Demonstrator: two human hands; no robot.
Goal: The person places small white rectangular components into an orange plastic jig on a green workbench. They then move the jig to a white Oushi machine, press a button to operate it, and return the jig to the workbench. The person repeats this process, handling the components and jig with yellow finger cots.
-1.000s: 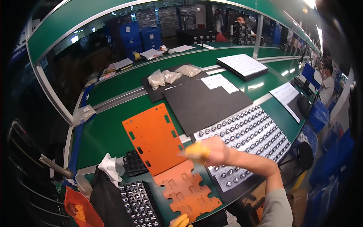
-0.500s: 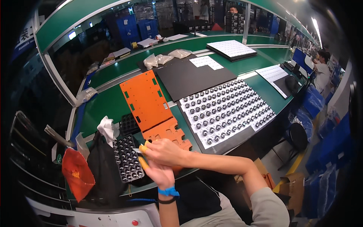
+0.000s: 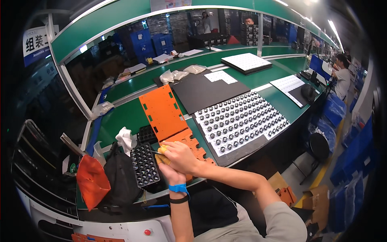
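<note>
My right hand [image 3: 182, 157] lies across my left hand [image 3: 171, 175], both close to the right edge of a black tray [image 3: 145, 165] with rows of small round black parts. Yellow covers show on the fingers. The right fingers are pinched closed around a thin dark sliver [image 3: 155, 152] that points toward the tray; its kind is too small to tell. My left fingers are curled and partly covered by the right hand, so what they hold is hidden. A blue wrist strap [image 3: 178, 188] circles my left wrist. Beyond the hands lies an orange fixture [image 3: 163, 113] with a notched lower plate [image 3: 188, 141].
On the right, a white sheet [image 3: 242, 121] bears many round black parts in rows. Behind it are a black board [image 3: 193, 94] and stacked white sheets [image 3: 246, 62]. An orange bag [image 3: 92, 181], a black bag [image 3: 121, 177] and crumpled white paper [image 3: 126, 139] sit left. A person [image 3: 342, 76] sits far right.
The view has shifted, so the bench contents sit farther right and the hands slightly higher. The right hand stays over the left, beside the tray; the yellow-covered left finger is now more curled.
</note>
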